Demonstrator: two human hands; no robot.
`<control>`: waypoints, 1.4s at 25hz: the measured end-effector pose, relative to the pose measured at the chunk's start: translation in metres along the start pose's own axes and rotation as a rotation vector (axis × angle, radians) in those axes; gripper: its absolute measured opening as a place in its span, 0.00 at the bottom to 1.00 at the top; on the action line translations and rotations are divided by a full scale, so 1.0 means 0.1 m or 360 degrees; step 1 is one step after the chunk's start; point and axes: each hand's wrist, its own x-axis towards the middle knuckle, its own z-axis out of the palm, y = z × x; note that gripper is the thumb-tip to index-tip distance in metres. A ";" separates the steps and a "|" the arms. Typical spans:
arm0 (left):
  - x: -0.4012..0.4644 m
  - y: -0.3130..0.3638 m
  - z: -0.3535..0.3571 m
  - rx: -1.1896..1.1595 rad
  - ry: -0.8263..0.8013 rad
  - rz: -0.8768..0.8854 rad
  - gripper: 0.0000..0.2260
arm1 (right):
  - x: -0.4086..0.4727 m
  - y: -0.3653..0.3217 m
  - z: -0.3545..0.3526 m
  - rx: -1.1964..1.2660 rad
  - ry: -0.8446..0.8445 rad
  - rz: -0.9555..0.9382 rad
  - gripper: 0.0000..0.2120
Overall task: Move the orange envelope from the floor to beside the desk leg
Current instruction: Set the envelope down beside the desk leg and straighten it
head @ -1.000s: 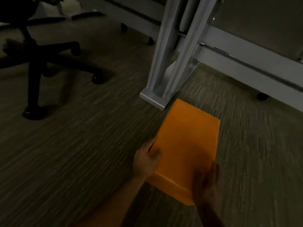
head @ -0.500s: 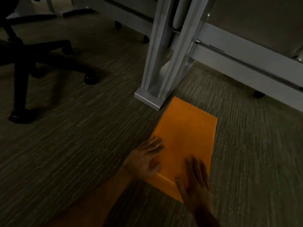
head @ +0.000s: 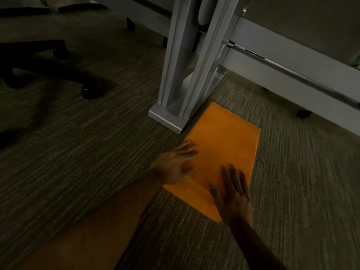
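Observation:
The orange envelope [head: 222,151] lies flat on the carpet, its far left edge right against the foot of the grey metal desk leg [head: 185,75]. My left hand [head: 175,166] rests over the envelope's left edge with fingers spread loosely. My right hand [head: 232,193] lies palm down on the near right corner, fingers apart and flat. Neither hand is curled around the envelope.
A black office chair base [head: 58,61] with castors stands on the carpet at the left. A grey partition rail [head: 292,75] on small black feet runs along the back right. Striped dark carpet [head: 87,162] surrounds the envelope.
The envelope has settled flat beside the desk leg's foot. Both hands went from gripping its near end to lying open on top of it.

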 end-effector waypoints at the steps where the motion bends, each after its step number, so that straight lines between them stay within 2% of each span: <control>1: 0.08 -0.01 0.00 0.0019 -0.0001 0.0005 0.28 | 0.08 0.02 0.00 -0.0003 -0.0001 0.0004 0.40; 5: 0.22 -0.07 0.02 0.0068 -0.0038 -0.0015 0.29 | 0.21 0.04 0.00 -0.0007 0.0033 0.0006 0.41; 11: 0.20 -0.09 0.09 -0.0167 -0.0158 -0.0161 0.29 | 0.19 0.01 -0.05 0.0045 0.0036 0.0048 0.43; 15: 0.19 -0.05 0.05 -0.0336 -0.0154 -0.0241 0.27 | 0.18 0.02 -0.04 0.0103 0.0050 0.0053 0.38; 17: 0.14 0.03 0.01 -0.0540 -0.0110 -0.0386 0.27 | 0.20 0.03 -0.04 0.0183 0.0065 0.0048 0.33; 19: 0.06 0.13 0.04 -0.0810 0.0073 -0.0628 0.33 | 0.20 0.06 -0.02 0.0283 0.0144 0.0041 0.29; 21: 0.01 0.26 0.11 -0.1206 0.0376 -0.0962 0.42 | 0.16 0.08 0.00 0.0603 0.0266 0.0199 0.28; 22: 0.00 0.31 0.15 -0.1414 0.0481 -0.1147 0.46 | 0.14 0.05 -0.02 0.0948 0.0311 0.0413 0.31; 24: 0.01 0.37 0.21 -0.1691 0.0617 -0.1408 0.47 | 0.08 -0.01 -0.03 0.1813 0.0333 0.0971 0.43; 25: 0.01 0.39 0.28 -0.1752 0.0686 -0.1469 0.44 | 0.05 0.01 -0.03 0.2103 0.0315 0.1155 0.46; 26: -0.01 0.42 0.36 -0.1803 0.0736 -0.1495 0.38 | 0.02 0.03 -0.04 0.2217 0.0269 0.1237 0.45; 29: 0.02 0.45 0.45 -0.1850 0.0725 -0.1571 0.19 | 0.04 0.08 -0.07 0.2204 0.0108 0.1254 0.26; 31: 0.04 0.40 0.42 -0.1946 0.0712 -0.1625 0.16 | 0.05 0.10 -0.07 0.2254 0.0034 0.1174 0.16; 33: 0.06 0.33 0.31 -0.1951 0.0674 -0.1621 0.17 | 0.07 0.07 -0.10 0.2297 -0.0034 0.1063 0.16; 35: 0.12 0.29 0.18 -0.1900 0.0568 -0.1635 0.17 | 0.11 0.07 -0.14 0.2272 0.0019 0.1047 0.19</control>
